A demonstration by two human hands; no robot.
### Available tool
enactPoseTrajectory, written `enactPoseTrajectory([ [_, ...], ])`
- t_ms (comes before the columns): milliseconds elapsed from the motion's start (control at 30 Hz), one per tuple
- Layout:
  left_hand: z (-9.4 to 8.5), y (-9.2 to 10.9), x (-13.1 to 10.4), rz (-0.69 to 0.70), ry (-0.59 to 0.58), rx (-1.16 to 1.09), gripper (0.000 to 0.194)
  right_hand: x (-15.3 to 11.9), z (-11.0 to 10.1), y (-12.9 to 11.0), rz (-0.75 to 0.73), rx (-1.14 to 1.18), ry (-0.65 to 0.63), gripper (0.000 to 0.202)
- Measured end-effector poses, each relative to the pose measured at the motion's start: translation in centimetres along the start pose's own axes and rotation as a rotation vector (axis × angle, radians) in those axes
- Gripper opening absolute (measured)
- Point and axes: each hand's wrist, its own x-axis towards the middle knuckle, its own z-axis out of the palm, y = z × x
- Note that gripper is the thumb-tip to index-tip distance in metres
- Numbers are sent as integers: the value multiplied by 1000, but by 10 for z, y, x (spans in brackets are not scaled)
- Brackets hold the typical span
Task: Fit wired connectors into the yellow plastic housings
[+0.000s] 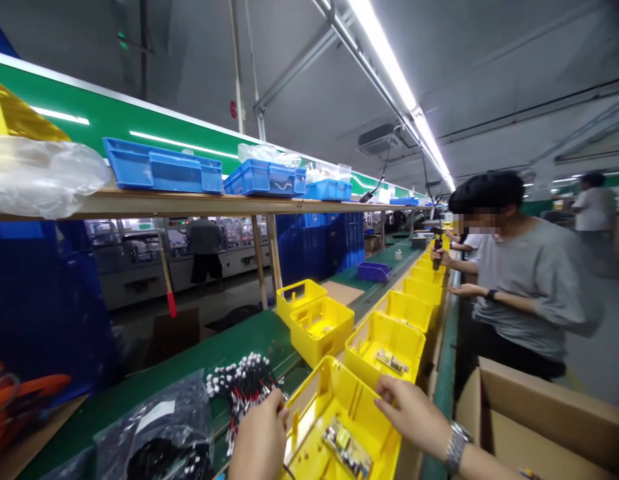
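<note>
Yellow housing (339, 407) under both loosely curled hands (left hand (262, 437), right hand (414, 413)), wire bundle (242, 387) beside, more yellow housings (384, 347) ahead

You get bright light from the ceiling tube lights (389, 63); edges stretch and blur, glare on the plastic bag (39, 175).

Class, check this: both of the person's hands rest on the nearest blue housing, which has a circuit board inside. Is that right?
Not quite. The head view shows the housing is yellow, not blue. The left hand and right hand do rest on it, and a circuit board lies inside.
</note>
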Motion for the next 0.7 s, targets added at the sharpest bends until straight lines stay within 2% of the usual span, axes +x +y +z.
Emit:
enactPoseTrajectory([
  [167, 29, 17, 30, 66, -3, -52, 17, 13, -1, 25, 22, -285, 110, 10],
  [333, 45, 22, 50, 59, -10, -57, 15, 18, -2, 37, 25, -311, 139, 8],
  [433, 48, 26, 55, 62, -23, -54, 13, 21, -2, 42, 9, -305, 167, 9],
  [500, 42, 29, 51, 86, -62, -38, 14, 22, -2, 45, 4, -292, 172, 9],
  [567, 28, 29, 37, 116, -110, -12, 19, 24, -1, 46, 13, -282, 174, 9],
  [667, -9, 15, -6, 108, -101, 27, 60, 23, -4, 48, 12, -236, 177, 9],
  [700, -23, 5, -24, 77, -71, 37, 64, 22, -8, 49, 6, -208, 175, 13],
])
